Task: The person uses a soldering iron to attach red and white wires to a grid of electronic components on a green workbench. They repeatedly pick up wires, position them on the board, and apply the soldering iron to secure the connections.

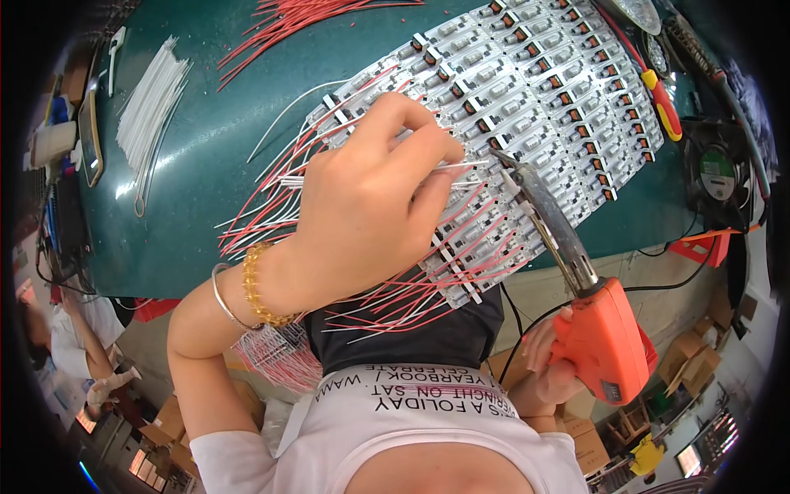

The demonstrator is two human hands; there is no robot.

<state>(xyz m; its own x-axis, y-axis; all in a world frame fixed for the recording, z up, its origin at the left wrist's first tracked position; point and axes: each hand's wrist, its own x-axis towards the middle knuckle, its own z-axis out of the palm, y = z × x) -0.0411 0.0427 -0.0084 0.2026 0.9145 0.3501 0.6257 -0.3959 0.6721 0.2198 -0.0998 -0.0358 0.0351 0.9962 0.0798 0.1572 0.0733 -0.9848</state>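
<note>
Spreading over the green tabletop point(214, 140), the sheet of small circuit boards point(535, 95) looks thin, likely snappable: take it by the edges. Right hand point(553, 366) is wrapped round the orange soldering gun point(611, 342), probably the heaviest item; stay off its metal barrel point(564, 235). Left hand point(362, 202), over the sheet, has fingers pinched on one white wire point(462, 165), likely light, bendy, best held near the end.
</note>
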